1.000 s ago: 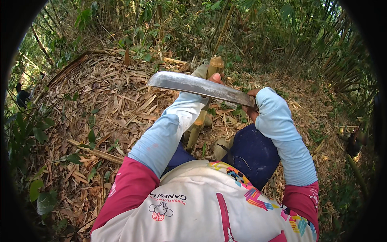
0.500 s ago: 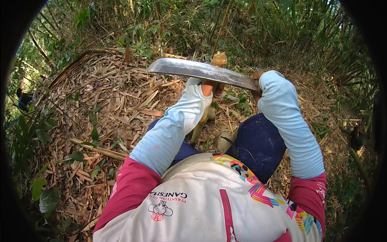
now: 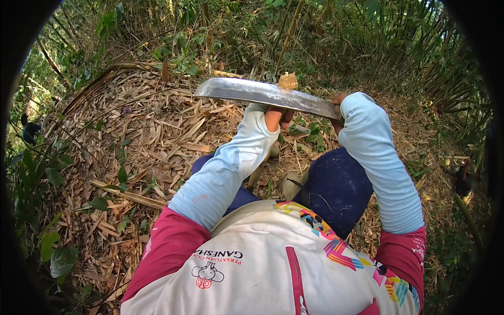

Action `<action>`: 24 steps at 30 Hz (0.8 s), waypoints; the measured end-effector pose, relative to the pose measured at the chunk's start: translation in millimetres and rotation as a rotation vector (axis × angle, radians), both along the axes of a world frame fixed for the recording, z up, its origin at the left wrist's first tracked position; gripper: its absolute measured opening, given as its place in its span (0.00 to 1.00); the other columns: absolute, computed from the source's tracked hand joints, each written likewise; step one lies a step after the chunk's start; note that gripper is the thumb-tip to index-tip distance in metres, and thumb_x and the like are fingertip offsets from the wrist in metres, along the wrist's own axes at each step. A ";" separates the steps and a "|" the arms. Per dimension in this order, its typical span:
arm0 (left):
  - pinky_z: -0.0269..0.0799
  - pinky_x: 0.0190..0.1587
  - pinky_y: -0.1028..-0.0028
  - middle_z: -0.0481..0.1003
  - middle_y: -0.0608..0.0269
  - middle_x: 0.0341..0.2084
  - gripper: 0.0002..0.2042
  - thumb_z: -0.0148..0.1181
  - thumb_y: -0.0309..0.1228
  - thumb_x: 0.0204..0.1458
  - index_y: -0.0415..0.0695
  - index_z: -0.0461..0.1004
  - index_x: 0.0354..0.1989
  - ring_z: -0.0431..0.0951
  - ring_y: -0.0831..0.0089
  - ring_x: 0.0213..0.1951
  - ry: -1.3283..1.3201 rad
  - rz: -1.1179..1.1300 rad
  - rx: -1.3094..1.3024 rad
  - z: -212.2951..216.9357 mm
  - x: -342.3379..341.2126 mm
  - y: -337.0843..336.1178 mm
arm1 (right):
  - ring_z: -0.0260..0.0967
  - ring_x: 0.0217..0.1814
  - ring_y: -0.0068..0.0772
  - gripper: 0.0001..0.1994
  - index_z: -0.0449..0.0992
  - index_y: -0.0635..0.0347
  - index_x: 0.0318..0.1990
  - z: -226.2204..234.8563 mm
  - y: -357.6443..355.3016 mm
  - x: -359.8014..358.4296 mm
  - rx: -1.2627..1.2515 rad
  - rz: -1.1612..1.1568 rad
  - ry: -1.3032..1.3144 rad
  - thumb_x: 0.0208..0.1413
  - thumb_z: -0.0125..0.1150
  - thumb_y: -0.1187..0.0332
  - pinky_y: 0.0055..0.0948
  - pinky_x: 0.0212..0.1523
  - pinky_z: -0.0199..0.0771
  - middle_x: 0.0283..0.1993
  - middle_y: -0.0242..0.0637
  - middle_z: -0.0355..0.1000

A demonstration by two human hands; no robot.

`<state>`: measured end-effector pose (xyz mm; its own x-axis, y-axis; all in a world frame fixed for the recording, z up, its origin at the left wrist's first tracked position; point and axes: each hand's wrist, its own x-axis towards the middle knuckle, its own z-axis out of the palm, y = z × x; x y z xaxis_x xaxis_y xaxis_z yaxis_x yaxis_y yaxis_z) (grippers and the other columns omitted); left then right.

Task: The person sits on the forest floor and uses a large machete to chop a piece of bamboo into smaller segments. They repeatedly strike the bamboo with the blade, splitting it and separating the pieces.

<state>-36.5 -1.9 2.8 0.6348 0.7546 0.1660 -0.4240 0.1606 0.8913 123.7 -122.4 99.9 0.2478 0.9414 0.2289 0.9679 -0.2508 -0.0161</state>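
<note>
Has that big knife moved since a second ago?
Yes. The big knife has moved up the picture: its upper edge now appears much closer to the pale bamboo piece lying beyond it.

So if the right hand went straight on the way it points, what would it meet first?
Pointing left, the right hand would probably meet the left hand first, partly hidden by the knife, though depth is unclear.

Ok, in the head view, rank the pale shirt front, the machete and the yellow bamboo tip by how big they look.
1. Pale shirt front
2. Machete
3. Yellow bamboo tip
</note>
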 end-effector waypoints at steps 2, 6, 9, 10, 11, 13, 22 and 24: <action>0.64 0.26 0.78 0.70 0.67 0.25 0.16 0.56 0.43 0.59 0.40 0.70 0.40 0.68 0.79 0.26 -0.017 0.004 -0.025 -1.2 0.5 -0.9 | 0.67 0.27 0.40 0.14 0.76 0.58 0.40 3.4 5.7 1.3 -0.090 -0.032 0.054 0.43 0.68 0.75 0.32 0.30 0.70 0.27 0.41 0.71; 0.63 0.26 0.78 0.70 0.67 0.25 0.16 0.57 0.43 0.58 0.40 0.70 0.40 0.68 0.80 0.26 -0.031 0.011 -0.025 -3.5 2.4 -0.8 | 0.66 0.27 0.39 0.13 0.76 0.58 0.39 1.0 4.9 4.7 -0.091 -0.015 0.097 0.42 0.67 0.75 0.32 0.30 0.70 0.28 0.41 0.72; 0.63 0.25 0.79 0.69 0.68 0.24 0.16 0.56 0.43 0.59 0.41 0.71 0.40 0.68 0.80 0.26 -0.009 0.021 -0.015 -6.0 3.8 -0.3 | 0.71 0.33 0.43 0.17 0.77 0.56 0.44 15.3 14.1 2.8 -0.305 -0.104 0.080 0.41 0.67 0.73 0.32 0.34 0.74 0.31 0.41 0.75; 0.62 0.25 0.79 0.69 0.68 0.24 0.16 0.56 0.43 0.59 0.41 0.71 0.40 0.68 0.80 0.26 0.013 0.028 0.006 -6.7 4.1 -0.3 | 0.71 0.33 0.43 0.18 0.77 0.56 0.43 18.6 15.8 0.8 -0.338 -0.126 0.059 0.41 0.67 0.73 0.32 0.34 0.74 0.31 0.41 0.75; 0.62 0.26 0.79 0.69 0.69 0.23 0.16 0.55 0.43 0.59 0.41 0.71 0.39 0.67 0.81 0.26 0.036 0.035 0.026 -7.6 4.0 -0.7 | 0.69 0.30 0.43 0.16 0.76 0.57 0.41 19.3 14.9 -3.9 -0.314 -0.139 0.019 0.40 0.67 0.74 0.32 0.32 0.72 0.29 0.41 0.73; 0.62 0.25 0.79 0.69 0.68 0.23 0.16 0.56 0.44 0.59 0.41 0.70 0.41 0.68 0.80 0.25 0.064 0.043 0.062 -9.3 3.5 -0.5 | 0.66 0.27 0.43 0.14 0.76 0.57 0.38 19.6 8.6 -8.7 -0.244 -0.146 -0.005 0.40 0.66 0.76 0.33 0.30 0.69 0.27 0.42 0.71; 0.67 0.40 0.72 0.73 0.63 0.29 0.14 0.54 0.39 0.60 0.38 0.71 0.40 0.71 0.72 0.34 0.138 0.117 0.221 -20.8 8.5 -5.6 | 0.69 0.29 0.47 0.13 0.77 0.57 0.39 16.2 -3.7 -2.8 -0.127 -0.104 -0.012 0.41 0.64 0.77 0.34 0.30 0.69 0.27 0.45 0.72; 0.67 0.43 0.72 0.73 0.61 0.31 0.14 0.55 0.38 0.60 0.38 0.71 0.42 0.72 0.71 0.37 0.156 0.062 0.252 -15.3 4.9 -8.8 | 0.70 0.30 0.47 0.13 0.77 0.57 0.39 14.8 9.5 7.8 -0.412 -0.307 -0.054 0.41 0.64 0.77 0.35 0.31 0.70 0.28 0.45 0.73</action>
<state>-31.7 -10.7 -12.4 0.6216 0.7401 0.2568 -0.2812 -0.0952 0.9549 131.4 -113.0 114.7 0.5250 0.8417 -0.1261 0.8454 -0.4986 0.1917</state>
